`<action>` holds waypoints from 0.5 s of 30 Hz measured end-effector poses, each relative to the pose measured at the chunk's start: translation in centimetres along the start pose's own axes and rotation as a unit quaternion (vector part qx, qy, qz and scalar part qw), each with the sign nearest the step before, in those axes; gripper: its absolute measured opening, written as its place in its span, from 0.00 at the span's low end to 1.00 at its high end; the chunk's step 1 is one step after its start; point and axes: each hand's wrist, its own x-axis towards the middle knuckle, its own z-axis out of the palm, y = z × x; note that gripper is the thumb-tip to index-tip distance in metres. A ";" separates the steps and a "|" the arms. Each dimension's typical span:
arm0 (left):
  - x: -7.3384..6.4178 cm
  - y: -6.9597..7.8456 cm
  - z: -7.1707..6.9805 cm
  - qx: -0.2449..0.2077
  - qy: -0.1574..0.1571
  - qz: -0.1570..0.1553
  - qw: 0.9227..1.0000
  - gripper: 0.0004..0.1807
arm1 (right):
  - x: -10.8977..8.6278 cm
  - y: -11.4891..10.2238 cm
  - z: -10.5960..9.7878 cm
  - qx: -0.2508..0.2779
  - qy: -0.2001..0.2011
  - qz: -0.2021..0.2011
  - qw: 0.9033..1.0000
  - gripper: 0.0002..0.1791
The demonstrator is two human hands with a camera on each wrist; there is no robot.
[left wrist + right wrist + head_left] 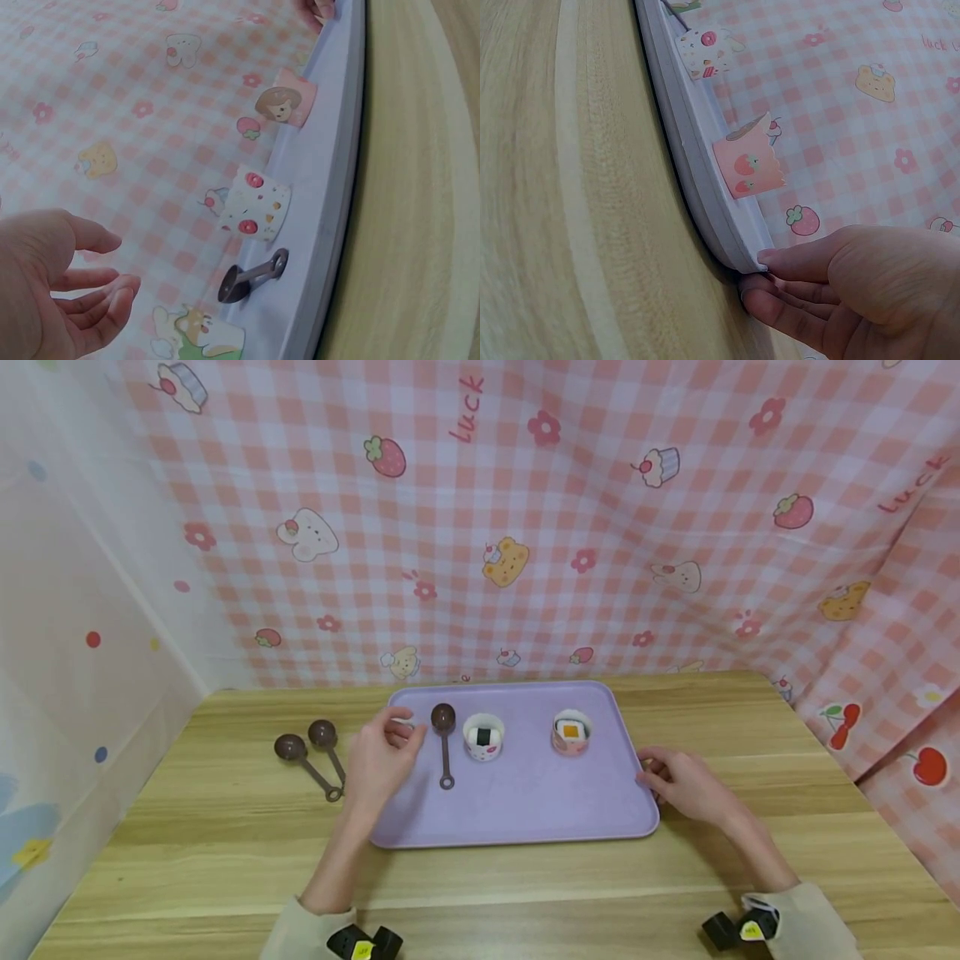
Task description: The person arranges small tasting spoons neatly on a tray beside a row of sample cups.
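A lilac tray (525,810) lies flat on the wood-grain surface (600,893), its long sides facing 12 and 6 o'clock; the hours here are read from the tray's centre in the head view. At 3 o'clock the right hand (686,785) has its grip clasped on the tray's rim, thumb on top and fingers tucked under the edge. At 9 o'clock the left hand (382,764) hovers over the opposite edge, its grip released, thumb apart from loosely bent fingers, holding nothing. Nearest it on the tray, toward 10 o'clock, is a brown long-handled spoon (444,725), bowl toward 12 and ringed handle end toward 6. Just beside the spoon stands a white paper cup (482,752) with red prints, holding a white piece with a black band (483,737). Toward 2 o'clock stands a pink paper cup (572,748) holding a white piece topped with an orange square (571,732). A dog-printed cup (217,341), mostly hidden behind the left hand in the head view, stands near 10 o'clock. Off the tray, out at 9 o'clock, two more brown spoons (290,747) lie on the surface, handles angled toward 5. Beyond, at 12 o'clock, hangs a pink-and-white checked cloth (450,602) printed with strawberries and cupcakes.
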 end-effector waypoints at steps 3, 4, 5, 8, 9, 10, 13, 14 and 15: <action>0.2 -0.2 -0.3 -0.005 -0.003 -0.007 1.000 0.12 | 0.0 0.0 0.0 0.000 0.001 -0.001 1.000 0.14; 0.2 -0.3 -0.5 -0.005 -0.003 -0.008 1.000 0.12 | 0.0 0.1 0.0 0.001 0.001 -0.001 1.000 0.14; 0.2 -0.4 -0.5 -0.005 -0.002 -0.010 1.000 0.13 | 0.0 0.1 0.0 0.001 0.001 -0.001 1.000 0.14; 0.3 -0.6 -0.7 -0.004 0.003 -0.007 1.000 0.13 | 0.0 0.0 0.0 0.000 0.001 -0.001 1.000 0.14; 0.3 -0.7 -0.8 -0.002 0.006 -0.007 1.000 0.14 | 0.0 0.0 0.0 -0.001 0.001 -0.001 1.000 0.15; 0.4 -0.7 -0.8 0.000 0.009 -0.005 1.000 0.14 | 0.0 0.0 0.0 -0.001 0.001 -0.001 1.000 0.15; 0.5 -0.9 -1.1 0.005 0.018 -0.004 1.000 0.14 | 0.0 0.0 0.0 -0.002 0.001 -0.001 1.000 0.15; 0.5 -0.9 -1.2 0.006 0.019 -0.005 1.000 0.15 | 0.0 0.0 -0.1 -0.002 0.001 -0.001 1.000 0.15; 0.5 -1.0 -1.3 0.007 0.021 -0.008 1.000 0.15 | 0.0 0.0 -0.1 -0.003 0.001 -0.001 1.000 0.15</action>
